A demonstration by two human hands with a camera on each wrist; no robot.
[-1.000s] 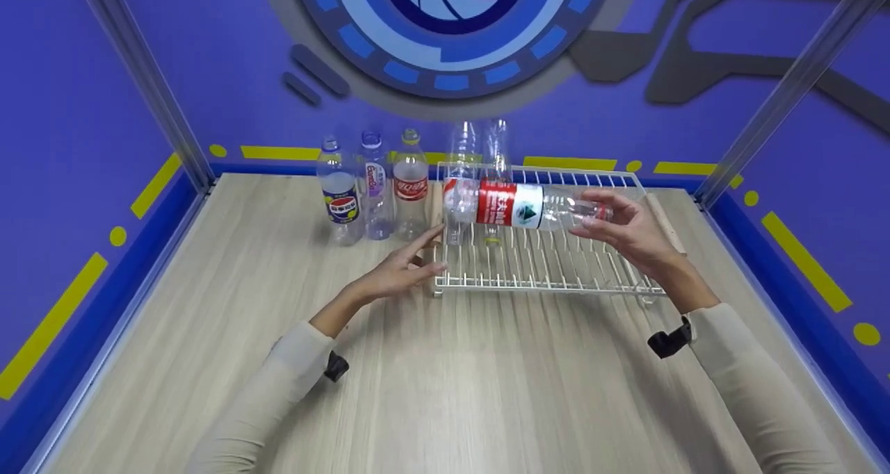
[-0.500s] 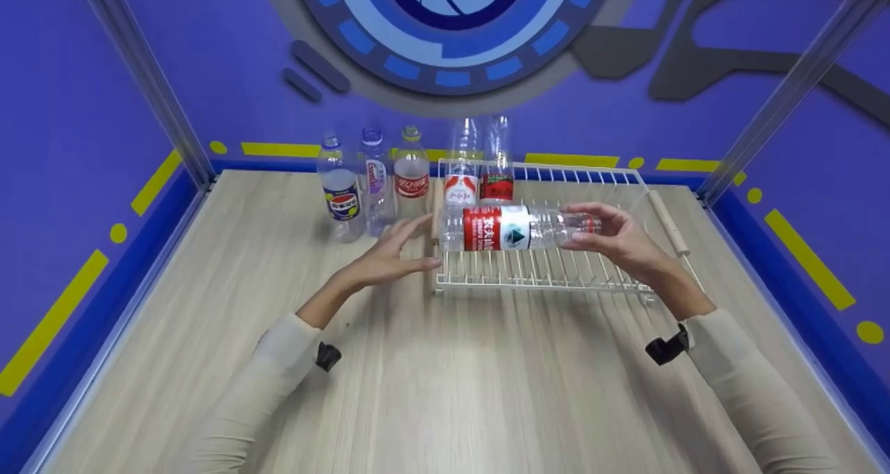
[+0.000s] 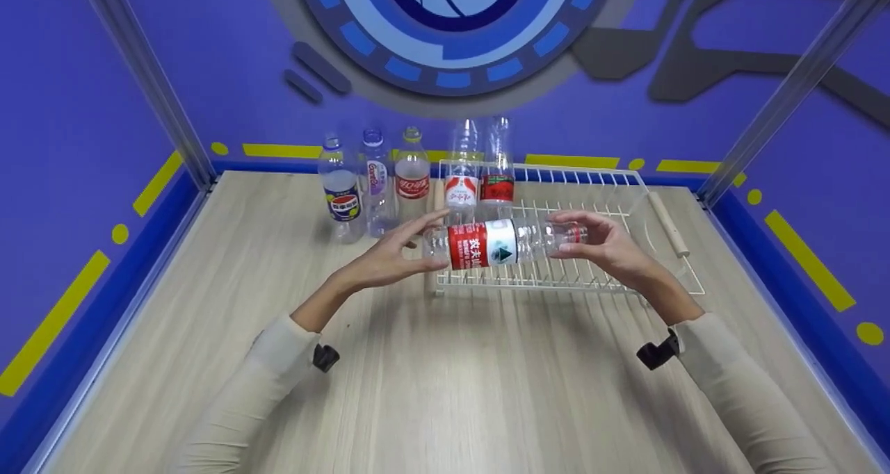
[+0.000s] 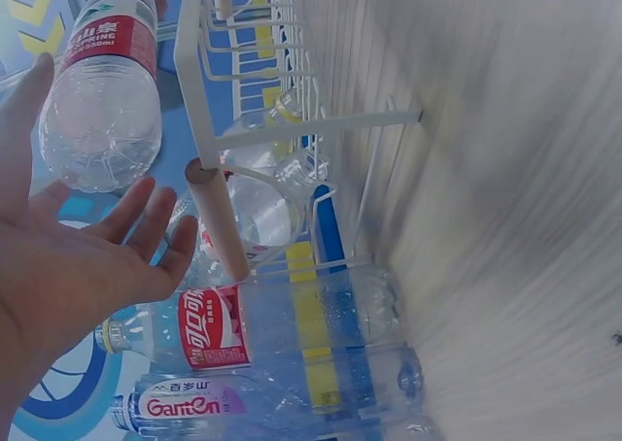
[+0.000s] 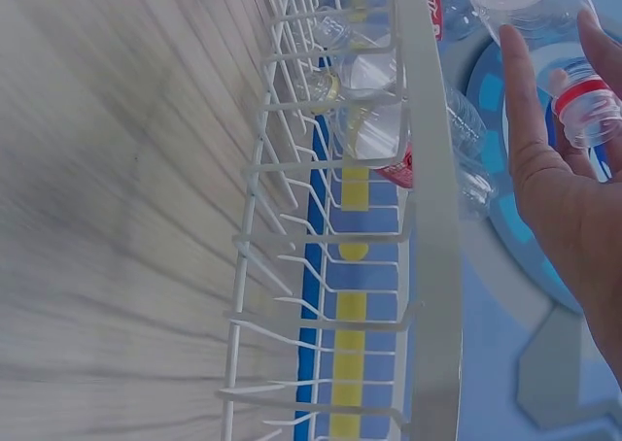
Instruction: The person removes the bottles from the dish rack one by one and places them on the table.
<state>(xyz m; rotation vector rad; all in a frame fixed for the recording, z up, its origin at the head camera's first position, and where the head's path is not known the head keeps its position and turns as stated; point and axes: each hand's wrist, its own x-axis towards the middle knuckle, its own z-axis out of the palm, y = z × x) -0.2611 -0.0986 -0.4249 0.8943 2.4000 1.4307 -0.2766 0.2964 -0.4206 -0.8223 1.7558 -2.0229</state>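
A clear plastic water bottle (image 3: pixel 480 244) with a red and white label lies sideways in the air over the front of a white wire rack (image 3: pixel 549 288). My right hand (image 3: pixel 612 248) holds it by the neck, thumb below and fingers above; the red neck ring (image 5: pixel 583 93) shows between them in the right wrist view. My left hand (image 3: pixel 386 255) is at the base end, its thumb and fingers spread on either side. In the left wrist view, those loosely bent fingers (image 4: pixel 146 222) lie beside the bottle's base (image 4: pixel 102 159) without curling round it.
Two clear bottles, one with a white-and-red label (image 3: pixel 462 190) and one with a dark red label (image 3: pixel 498 188), stand neck down in the rack's left end. Left of it stand a blue-label bottle (image 3: pixel 343 203), a purple-tinted bottle (image 3: pixel 377 182) and a red-label cola bottle (image 3: pixel 412 185).
The right hand has brought the water bottle down, toward me and to the left. Its base has come between the left hand's thumb and fingers, which have left the rack's edge.
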